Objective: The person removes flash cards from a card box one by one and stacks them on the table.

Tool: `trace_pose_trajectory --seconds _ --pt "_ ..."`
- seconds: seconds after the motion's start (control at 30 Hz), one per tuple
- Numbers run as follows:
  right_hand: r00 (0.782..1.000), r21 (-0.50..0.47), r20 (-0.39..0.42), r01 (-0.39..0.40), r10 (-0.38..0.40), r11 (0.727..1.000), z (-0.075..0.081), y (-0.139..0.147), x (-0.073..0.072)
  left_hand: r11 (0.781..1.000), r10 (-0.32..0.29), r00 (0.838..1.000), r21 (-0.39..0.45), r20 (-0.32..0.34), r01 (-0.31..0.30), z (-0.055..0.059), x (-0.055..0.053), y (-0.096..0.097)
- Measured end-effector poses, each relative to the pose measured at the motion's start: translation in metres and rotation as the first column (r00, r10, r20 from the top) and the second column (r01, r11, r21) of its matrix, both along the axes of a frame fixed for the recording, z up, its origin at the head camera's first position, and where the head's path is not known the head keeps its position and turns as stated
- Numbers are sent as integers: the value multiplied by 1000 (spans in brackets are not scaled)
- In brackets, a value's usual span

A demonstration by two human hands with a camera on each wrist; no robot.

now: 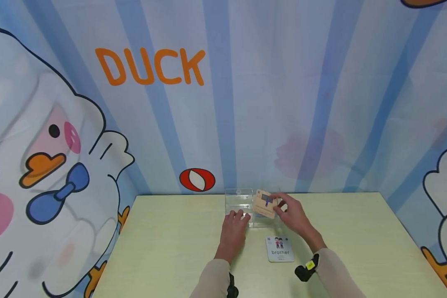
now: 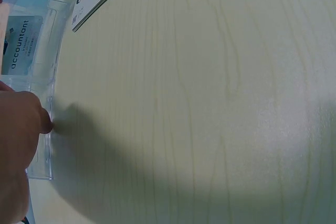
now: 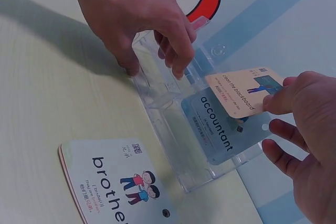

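My right hand (image 1: 292, 214) pinches an orange flashcard (image 3: 242, 92) reading "clean the blackboard" between thumb and fingers. The card is tilted above a clear plastic box (image 3: 176, 153). In that box's one compartment lies a blue "accountant" flashcard (image 3: 207, 129), partly covered by the orange card in the right wrist view. My left hand (image 1: 234, 231) rests at the near edge of the box's left part, its fingers bent down over the rim with no card between them. Nearer to me, a stack of flashcards (image 1: 279, 249) lies on the table with "brother" on top.
The pale wooden table (image 1: 171, 240) runs back to a blue striped curtain (image 1: 268, 103) printed with ducks and the word DUCK. The box stands close to the table's back edge, in front of the curtain. Each wrist wears a small black camera (image 1: 306, 271).
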State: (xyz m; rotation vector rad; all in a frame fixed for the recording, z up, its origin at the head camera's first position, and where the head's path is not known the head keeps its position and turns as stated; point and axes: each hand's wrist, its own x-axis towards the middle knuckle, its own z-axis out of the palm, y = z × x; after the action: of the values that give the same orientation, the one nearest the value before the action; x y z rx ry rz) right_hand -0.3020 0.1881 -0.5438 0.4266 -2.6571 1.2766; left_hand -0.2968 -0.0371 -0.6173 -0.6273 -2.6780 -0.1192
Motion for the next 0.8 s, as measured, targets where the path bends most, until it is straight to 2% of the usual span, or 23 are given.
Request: trace_pose_trajectory --seconds 0.43,0.8 --pt "1000 -40 3 -22 22 999 7 8 8 1000 -3 1000 14 -2 3 -2 -1 -1" --pt "994 -62 107 -11 18 998 2 17 22 1000 1 999 -6 -40 -1 -3 -1 0"
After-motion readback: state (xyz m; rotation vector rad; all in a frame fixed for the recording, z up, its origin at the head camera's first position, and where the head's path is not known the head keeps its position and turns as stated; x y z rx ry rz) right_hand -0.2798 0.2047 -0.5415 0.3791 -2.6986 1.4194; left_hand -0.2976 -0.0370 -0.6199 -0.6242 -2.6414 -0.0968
